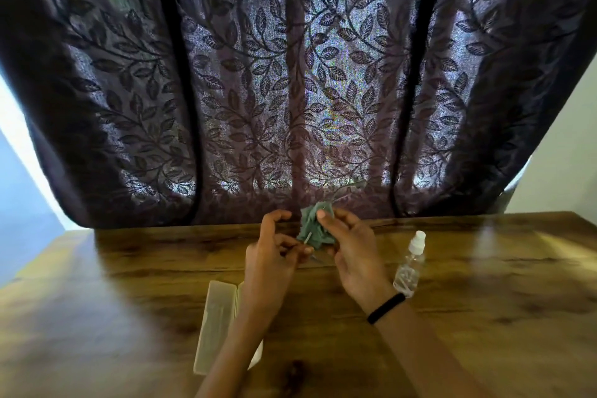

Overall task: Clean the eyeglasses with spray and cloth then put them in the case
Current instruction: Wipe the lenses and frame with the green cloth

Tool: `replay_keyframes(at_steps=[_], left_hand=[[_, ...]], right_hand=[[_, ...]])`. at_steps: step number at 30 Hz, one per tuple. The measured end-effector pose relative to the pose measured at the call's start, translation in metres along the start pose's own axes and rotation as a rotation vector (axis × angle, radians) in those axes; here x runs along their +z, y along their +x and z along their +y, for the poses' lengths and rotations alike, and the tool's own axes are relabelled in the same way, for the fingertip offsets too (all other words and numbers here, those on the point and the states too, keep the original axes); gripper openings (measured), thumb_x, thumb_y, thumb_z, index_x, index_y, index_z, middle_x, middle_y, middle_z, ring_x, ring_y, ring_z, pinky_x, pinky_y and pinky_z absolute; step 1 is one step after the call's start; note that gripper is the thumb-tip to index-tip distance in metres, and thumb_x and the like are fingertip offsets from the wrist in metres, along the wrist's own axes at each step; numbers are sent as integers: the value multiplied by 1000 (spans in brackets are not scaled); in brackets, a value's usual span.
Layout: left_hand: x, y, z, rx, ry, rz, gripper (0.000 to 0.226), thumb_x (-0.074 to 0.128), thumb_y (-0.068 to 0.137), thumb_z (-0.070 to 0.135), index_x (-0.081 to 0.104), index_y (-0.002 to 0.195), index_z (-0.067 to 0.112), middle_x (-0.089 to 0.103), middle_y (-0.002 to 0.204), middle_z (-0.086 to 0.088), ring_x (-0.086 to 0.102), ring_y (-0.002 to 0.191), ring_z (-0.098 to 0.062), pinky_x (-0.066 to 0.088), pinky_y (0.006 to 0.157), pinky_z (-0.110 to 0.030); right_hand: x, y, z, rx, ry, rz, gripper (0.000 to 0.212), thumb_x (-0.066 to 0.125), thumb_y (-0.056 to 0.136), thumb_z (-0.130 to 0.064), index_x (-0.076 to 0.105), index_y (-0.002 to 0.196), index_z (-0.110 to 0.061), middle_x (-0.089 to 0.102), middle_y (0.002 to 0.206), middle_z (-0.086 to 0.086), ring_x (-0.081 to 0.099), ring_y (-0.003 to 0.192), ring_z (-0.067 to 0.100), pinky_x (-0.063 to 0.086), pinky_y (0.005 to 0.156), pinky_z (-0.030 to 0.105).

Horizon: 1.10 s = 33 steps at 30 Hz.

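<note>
Case (pixel 215 326) lies under left forearm, bottle (pixel 409 265) beside

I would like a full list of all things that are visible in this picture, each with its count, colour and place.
cloth: one, grey-green, bunched between both hands above the table's far edge
eyeglasses: one pair, thin clear frame, mostly wrapped in the cloth
spray bottle: one, clear with white nozzle, on the table right of the hands
case: one, pale cream, open on the table under the left forearm
table: one, brown wood grain, foreground
curtain: one, dark purple leaf pattern, behind the table
wristband: one, black, right wrist
left hand: one, holds the eyeglasses
right hand: one, fingers press the cloth
</note>
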State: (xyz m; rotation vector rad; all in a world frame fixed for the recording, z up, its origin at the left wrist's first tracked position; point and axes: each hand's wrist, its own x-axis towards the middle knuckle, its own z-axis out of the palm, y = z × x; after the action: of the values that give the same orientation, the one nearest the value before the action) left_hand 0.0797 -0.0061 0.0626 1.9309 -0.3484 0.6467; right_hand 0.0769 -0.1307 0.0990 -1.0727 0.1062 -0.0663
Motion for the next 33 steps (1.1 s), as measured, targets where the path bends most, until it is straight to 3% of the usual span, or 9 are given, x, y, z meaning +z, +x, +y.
replay_keyframes(at_steps=[4, 8, 12, 15, 20, 25, 29, 33], left_hand=[[-1, 0, 0, -28, 6, 40, 63, 79, 68, 13, 40, 99, 52, 68, 63, 16, 65, 59, -2, 57, 60, -37], [-4, 3, 2, -39, 34, 42, 61, 79, 68, 16, 39, 96, 51, 65, 71, 32, 62, 59, 7, 52, 57, -25], [-4, 4, 3, -34, 16, 22, 60, 79, 69, 15, 39, 97, 50, 67, 71, 27, 64, 58, 4, 54, 55, -27], [-3, 2, 3, -12, 42, -4, 62, 77, 70, 11, 38, 98, 49, 67, 63, 23, 63, 59, 5, 55, 57, -30], [0, -1, 6, -36, 21, -38, 57, 78, 68, 13, 40, 103, 37, 65, 62, 18, 64, 61, 3, 54, 60, -30], [0, -5, 9, -53, -13, -67, 54, 77, 70, 12, 42, 106, 31, 66, 63, 13, 65, 61, -1, 57, 64, -35], [2, -9, 10, -32, -44, -61, 54, 75, 72, 9, 42, 101, 38, 67, 62, 12, 65, 58, 0, 56, 62, -26], [6, -11, 10, -18, -43, -62, 56, 74, 73, 7, 41, 101, 42, 68, 69, 22, 65, 60, 4, 55, 62, -18]], right_hand=[[-1, -7, 7, 16, 45, -60, 21, 58, 86, -13, 61, 103, -2, 68, 92, 12, 65, 76, 19, 54, 60, 28], [-7, -6, 6, 103, 207, -116, 26, 52, 89, -19, 61, 106, 0, 68, 101, 16, 66, 86, 25, 55, 74, 35], [-11, -2, 6, 110, 170, -200, 19, 63, 73, -9, 65, 91, -4, 72, 87, 10, 69, 78, 20, 58, 64, 28], [-13, 0, 10, 96, 126, -190, 11, 65, 71, 1, 63, 77, -8, 73, 71, 4, 70, 66, 16, 57, 52, 26], [-14, 6, 11, 29, 78, -98, 29, 75, 55, -5, 56, 76, -12, 70, 72, 2, 69, 70, 17, 57, 54, 27], [-21, 28, -13, -12, 279, 35, 26, 65, 73, 7, 49, 74, -14, 68, 74, 5, 70, 65, 16, 59, 56, 28], [-32, 41, -29, 5, 388, 72, 21, 60, 80, 4, 49, 75, -13, 66, 78, 6, 68, 66, 13, 57, 65, 24], [-41, 42, -25, 7, 464, 105, 11, 58, 84, -1, 54, 86, -10, 67, 73, 4, 65, 68, 12, 54, 55, 17]])
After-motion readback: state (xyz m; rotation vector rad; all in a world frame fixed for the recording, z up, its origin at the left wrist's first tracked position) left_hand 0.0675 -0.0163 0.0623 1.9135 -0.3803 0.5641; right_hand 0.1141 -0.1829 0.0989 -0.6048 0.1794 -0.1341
